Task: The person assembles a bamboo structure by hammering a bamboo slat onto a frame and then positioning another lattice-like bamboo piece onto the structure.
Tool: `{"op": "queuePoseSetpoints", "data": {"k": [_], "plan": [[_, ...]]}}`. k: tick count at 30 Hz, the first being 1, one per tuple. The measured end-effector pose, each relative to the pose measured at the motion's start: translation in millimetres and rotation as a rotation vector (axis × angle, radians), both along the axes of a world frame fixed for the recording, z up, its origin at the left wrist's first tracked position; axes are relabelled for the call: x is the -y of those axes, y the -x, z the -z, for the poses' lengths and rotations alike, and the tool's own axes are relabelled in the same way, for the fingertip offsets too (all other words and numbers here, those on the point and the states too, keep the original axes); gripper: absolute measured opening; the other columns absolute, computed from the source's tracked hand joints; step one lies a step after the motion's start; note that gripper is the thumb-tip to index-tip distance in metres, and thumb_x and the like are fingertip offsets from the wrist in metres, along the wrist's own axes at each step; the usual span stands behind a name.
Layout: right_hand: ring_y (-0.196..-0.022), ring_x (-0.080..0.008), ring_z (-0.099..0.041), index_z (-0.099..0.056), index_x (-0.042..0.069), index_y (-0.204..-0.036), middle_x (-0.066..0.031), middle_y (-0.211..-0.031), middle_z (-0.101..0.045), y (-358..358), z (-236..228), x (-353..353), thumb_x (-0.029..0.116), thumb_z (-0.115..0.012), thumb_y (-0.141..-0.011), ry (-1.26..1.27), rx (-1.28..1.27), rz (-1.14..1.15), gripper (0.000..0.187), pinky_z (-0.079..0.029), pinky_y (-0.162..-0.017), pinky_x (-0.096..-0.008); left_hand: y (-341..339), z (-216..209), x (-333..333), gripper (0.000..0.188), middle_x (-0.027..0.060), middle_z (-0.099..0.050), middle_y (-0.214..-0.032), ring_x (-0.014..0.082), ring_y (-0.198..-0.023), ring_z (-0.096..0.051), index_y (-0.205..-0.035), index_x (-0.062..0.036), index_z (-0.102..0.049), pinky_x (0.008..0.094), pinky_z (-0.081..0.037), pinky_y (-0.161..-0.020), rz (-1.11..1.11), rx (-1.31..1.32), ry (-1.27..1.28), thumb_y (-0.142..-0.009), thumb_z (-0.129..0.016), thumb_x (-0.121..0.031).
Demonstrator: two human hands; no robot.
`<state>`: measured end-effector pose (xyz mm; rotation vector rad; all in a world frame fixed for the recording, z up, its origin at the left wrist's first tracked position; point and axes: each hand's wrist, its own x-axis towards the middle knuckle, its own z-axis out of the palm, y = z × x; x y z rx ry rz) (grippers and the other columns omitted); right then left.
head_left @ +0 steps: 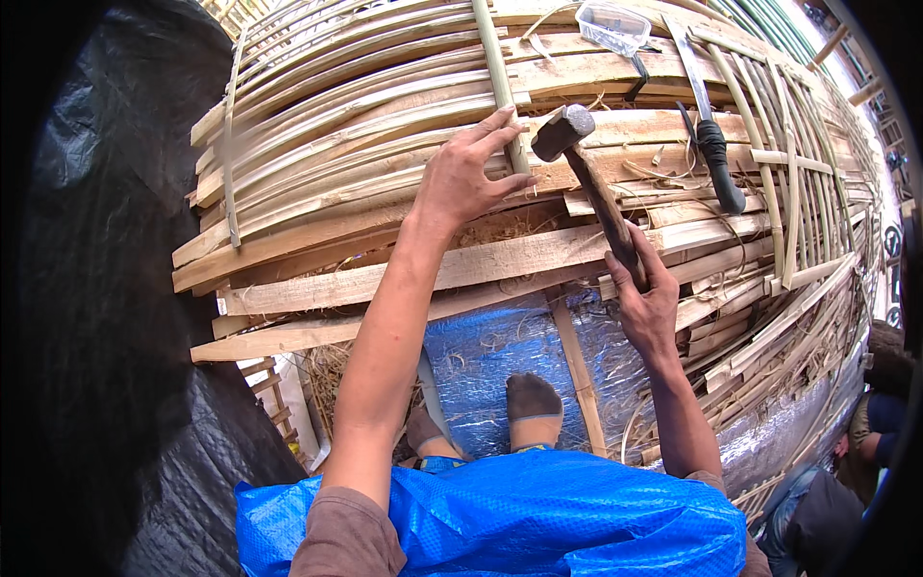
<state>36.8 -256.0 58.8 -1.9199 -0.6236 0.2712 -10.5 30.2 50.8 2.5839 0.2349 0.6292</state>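
The left hand (466, 175) is spread, its fingers and thumb apart and placed at the near end of the pole (495, 62), which lies across the slats (336, 195). The right hand (646, 303) grips the hammer (600, 192) low on its handle; the head is up and to the left, just beside the pole's near end, and whether it touches the wood I cannot tell. Right of the hammer lies a knife (711, 144), with a clear box (613, 29) beyond and a lattice (790, 168) farther right. Below, socked feet (534, 399) stand on foil (481, 351).
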Motion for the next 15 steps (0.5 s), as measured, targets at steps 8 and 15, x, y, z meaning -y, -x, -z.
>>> {"op": "queuePoseSetpoints", "data": {"k": [8,15], "plan": [[-0.101,-0.0197,-0.069,-0.056,0.009,-0.139,-0.0179,-0.111,-0.072,-3.0,-7.4,-4.9,0.010,-0.068,-0.093,-0.028,0.061,-0.009,0.047,-0.053,-0.086,-0.0324,0.7,-10.1,4.6,0.090,0.0168,-0.053,-0.143,0.0342,-0.131,-0.052,-0.146,-0.0139,-0.047,0.0451,-0.046,-0.109,-0.039,-0.084,0.067,-0.073,-0.082,-0.055],[-0.098,-0.0182,-0.070,-0.058,0.007,-0.136,-0.0186,-0.107,-0.073,-1.5,-8.1,-14.0,0.008,-0.068,-0.092,-0.036,0.097,-0.045,0.045,-0.053,-0.083,-0.0314,1.3,-6.9,4.8,0.090,0.0101,-0.055,-0.143,0.0319,-0.126,-0.057,-0.147,-0.0163,-0.046,0.0445,-0.049,-0.106,-0.051,-0.057,-0.001,-0.072,-0.084,-0.049]]}}
